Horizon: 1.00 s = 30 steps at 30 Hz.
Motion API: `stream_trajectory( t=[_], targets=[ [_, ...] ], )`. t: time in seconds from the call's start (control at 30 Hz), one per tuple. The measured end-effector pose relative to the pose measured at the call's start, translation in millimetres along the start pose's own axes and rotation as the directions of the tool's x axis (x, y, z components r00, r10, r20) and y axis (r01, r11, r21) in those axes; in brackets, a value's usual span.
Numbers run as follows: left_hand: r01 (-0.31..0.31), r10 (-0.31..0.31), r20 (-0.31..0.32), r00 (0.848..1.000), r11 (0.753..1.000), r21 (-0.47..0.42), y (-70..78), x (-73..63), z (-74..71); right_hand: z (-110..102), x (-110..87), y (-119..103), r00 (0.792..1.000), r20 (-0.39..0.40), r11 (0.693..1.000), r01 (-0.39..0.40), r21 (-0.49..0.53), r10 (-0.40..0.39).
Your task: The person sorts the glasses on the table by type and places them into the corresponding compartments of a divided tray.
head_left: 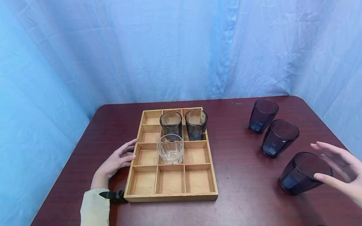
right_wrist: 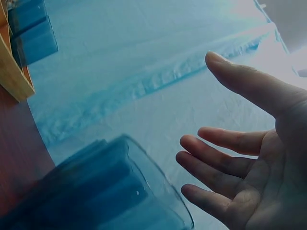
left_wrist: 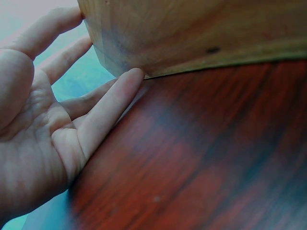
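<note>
My left hand rests its fingertips against the left side of a divided wooden tray. In the left wrist view its fingers are fairly straight and touch the tray's side. My right hand is spread beside the nearest dark tinted glass on the right; the right wrist view shows a gap between fingers and rim. Two more dark glasses, one in the middle and one at the back, stand behind it. A clear glass and two dark glasses sit in tray compartments.
The dark red wooden table carries everything. Blue curtains hang behind it and on both sides. A black strap on the left wrist lies by the tray's near left corner.
</note>
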<state>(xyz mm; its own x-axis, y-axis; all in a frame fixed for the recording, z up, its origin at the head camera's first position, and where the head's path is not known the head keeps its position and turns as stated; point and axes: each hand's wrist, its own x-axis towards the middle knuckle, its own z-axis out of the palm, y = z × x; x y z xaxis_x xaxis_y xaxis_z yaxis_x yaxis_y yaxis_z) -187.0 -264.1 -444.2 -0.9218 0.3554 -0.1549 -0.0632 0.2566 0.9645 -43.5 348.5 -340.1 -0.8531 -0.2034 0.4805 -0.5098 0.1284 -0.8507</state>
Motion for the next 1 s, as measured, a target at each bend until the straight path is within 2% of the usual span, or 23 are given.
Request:
stream_trajectory(
  t=[0.3, 0.43, 0.63, 0.73, 0.83, 1.0],
  targets=[
    [-0.006, 0.006, 0.006, 1.000, 1.000, -0.003, -0.3, -0.2, -0.4, -12.4, -13.1, 15.4, 0.998, -0.029, 0.996, 0.064, 0.068, -0.062],
    [-0.006, 0.006, 0.005, 1.000, 1.000, -0.006, 0.0, -0.4, -0.1, -15.6, -17.2, 21.0, 0.997, -0.045, 0.994, 0.061, 0.090, -0.057],
    [-0.003, 0.003, 0.002, 1.000, 1.000, 0.005, 1.1, 0.0, 0.7, -19.7, -24.0, 28.1, 0.998, -0.018, 0.989, 0.059, 0.136, -0.058],
    [-0.002, 0.002, 0.000, 1.000, 1.000, 0.009, 1.6, 0.4, 1.1, -20.5, -27.6, 30.0, 0.999, -0.040, 0.998, 0.008, 0.068, -0.005],
    [-0.001, 0.001, -0.002, 1.000, 1.000, 0.011, 1.6, 0.3, 1.0, -20.5, -30.9, 31.9, 0.995, -0.064, 0.996, -0.082, -0.028, 0.080],
    [0.001, -0.001, -0.003, 1.000, 1.000, 0.011, 0.3, -0.9, -0.1, -20.4, -36.8, 37.1, 0.975, -0.102, 0.957, -0.214, -0.198, 0.197]
  ],
)
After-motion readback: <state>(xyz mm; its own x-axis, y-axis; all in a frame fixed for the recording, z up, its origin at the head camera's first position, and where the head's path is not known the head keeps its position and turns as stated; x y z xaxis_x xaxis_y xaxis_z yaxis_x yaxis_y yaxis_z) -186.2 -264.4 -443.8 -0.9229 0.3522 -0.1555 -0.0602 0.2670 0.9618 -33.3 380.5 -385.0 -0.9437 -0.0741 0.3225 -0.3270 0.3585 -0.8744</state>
